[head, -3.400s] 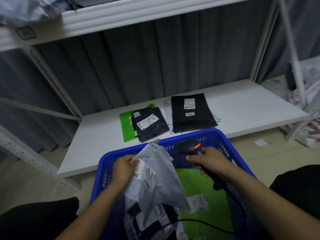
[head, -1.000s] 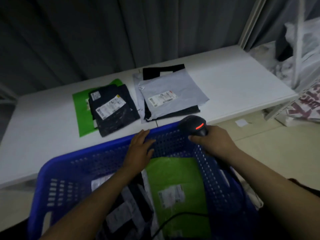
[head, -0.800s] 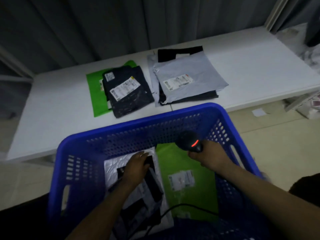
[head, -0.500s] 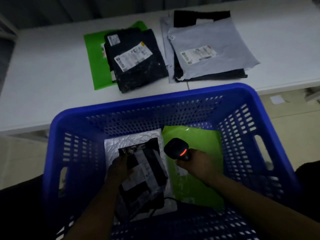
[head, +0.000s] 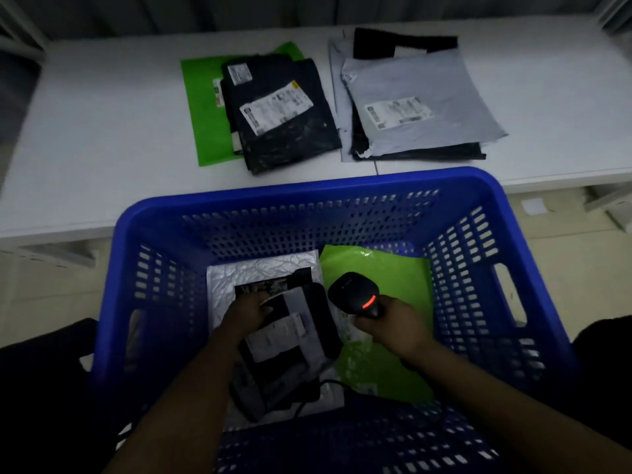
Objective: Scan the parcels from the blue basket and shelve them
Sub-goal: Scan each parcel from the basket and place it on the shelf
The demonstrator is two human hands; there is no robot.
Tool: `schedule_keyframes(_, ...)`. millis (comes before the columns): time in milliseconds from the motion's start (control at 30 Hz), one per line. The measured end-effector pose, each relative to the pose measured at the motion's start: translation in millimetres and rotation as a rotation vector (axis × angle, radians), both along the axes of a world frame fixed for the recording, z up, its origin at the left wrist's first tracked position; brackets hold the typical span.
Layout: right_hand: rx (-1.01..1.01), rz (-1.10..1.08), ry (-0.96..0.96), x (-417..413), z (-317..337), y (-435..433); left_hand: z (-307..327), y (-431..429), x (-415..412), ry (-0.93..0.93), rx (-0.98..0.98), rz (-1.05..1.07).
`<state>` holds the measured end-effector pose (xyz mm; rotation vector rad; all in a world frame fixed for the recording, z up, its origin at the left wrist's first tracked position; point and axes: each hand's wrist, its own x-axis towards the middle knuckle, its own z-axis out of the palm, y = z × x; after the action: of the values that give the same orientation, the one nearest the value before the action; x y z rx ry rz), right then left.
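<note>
The blue basket stands in front of the white shelf. Inside it lie a black parcel with a white label, a silver parcel beneath it, and a green parcel on the right. My left hand is down in the basket, fingers curled on the black parcel's upper left edge. My right hand grips a black barcode scanner with a red light, held over the green parcel. On the shelf a grey parcel tops one stack and a dark parcel lies on a green one.
The scanner's cable runs across the parcels at the basket's near side. A shelf post stands at the far left. Pale floor shows to the right of the basket, with a paper scrap on it.
The grey parcel I held 3.4 s ago now lies on the right shelf stack. My left hand dropped from the basket rim onto the black parcel. My right hand lowered the scanner into the basket.
</note>
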<state>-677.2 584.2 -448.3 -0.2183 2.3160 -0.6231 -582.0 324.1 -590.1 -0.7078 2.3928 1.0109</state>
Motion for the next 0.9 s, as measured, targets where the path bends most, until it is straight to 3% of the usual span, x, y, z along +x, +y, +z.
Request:
schedule_keyframes(267,-0.273,-0.25,0.026,11.6,46.1,34.5,102.4,6.7,11.0,0.386,0.116,0.277)
schedule_keyframes(433,-0.625,-0.416,-0.196,19.3,85.0,36.6,166.1,19.4,32.1,0.644,0.066,0.429)
schedule_keyframes(633,-0.78,-0.274,-0.43,28.2,118.1,40.9,219.9,38.9,47.3,0.827,0.007,0.542)
schedule_keyframes(900,-0.812,-0.223,-0.427,37.9,133.3,43.7,241.3,39.9,63.5,0.875,-0.017,0.617)
